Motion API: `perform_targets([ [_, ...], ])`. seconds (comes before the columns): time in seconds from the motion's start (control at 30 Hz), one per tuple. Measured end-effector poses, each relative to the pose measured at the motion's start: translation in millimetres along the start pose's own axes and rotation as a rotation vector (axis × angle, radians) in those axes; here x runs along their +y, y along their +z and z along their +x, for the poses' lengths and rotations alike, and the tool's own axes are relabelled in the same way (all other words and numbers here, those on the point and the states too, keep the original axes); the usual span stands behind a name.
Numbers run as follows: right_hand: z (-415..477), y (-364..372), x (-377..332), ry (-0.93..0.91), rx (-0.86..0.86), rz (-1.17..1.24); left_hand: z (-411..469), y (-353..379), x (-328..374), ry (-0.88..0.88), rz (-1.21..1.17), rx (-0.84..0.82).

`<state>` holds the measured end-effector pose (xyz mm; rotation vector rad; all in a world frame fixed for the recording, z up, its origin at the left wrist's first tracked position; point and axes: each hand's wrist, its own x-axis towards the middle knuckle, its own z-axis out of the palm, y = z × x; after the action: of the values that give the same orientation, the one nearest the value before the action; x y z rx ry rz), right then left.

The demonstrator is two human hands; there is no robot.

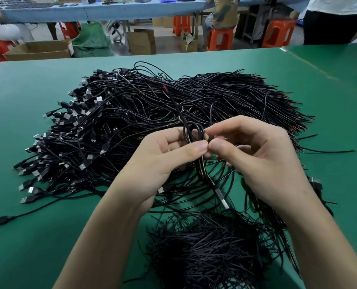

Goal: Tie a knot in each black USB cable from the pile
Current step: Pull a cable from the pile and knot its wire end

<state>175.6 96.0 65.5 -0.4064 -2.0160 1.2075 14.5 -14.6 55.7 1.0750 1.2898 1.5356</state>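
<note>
A big pile of black USB cables [144, 113] covers the middle of the green table [38, 236], plugs fanned out to the left. My left hand [163, 161] and my right hand [263, 163] meet above the pile's near edge, thumbs touching. Between them they pinch one black USB cable [194, 132] bent into a small loop. Its silver plug [222, 198] hangs down below my hands, and its other end runs up over the pile. A second heap of black cables [211, 251] lies close to me, under my right forearm.
Loose cable ends stick out to the right [327, 151]. A table seam runs diagonally at the far right [319, 69]. Beyond the table's far edge stand cardboard boxes [142, 41], orange stools [220, 38], a green sack [92, 39] and seated people at a blue bench.
</note>
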Motion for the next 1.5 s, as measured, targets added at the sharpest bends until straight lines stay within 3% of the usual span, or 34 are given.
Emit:
perform_targets([
  [0.1,0.7,-0.2,-0.7,0.011,0.002,0.113,0.0,0.5,0.7,-0.048,0.021,-0.054],
  [0.37,1.7,-1.0,3.5,0.004,-0.043,0.098,2.5,3.7,-4.1,-0.153,-0.091,-0.057],
  [0.7,2.3,8.6,-0.3,0.052,0.016,0.340,2.6,8.6,-1.1,-0.020,-0.227,-0.013],
  [1.13,-0.3,-1.0,1.2,-0.086,0.028,-0.210,4.4,13.2,-6.0,-0.068,-0.197,0.133],
  [1.37,0.5,-4.5,3.2,-0.171,-0.037,-0.438,2.6,14.4,-3.2,-0.125,-0.126,0.103],
  [1.5,-1.6,-0.1,3.8,-0.174,-0.023,-0.400,2.1,14.2,-2.3,-0.100,-0.094,0.091],
])
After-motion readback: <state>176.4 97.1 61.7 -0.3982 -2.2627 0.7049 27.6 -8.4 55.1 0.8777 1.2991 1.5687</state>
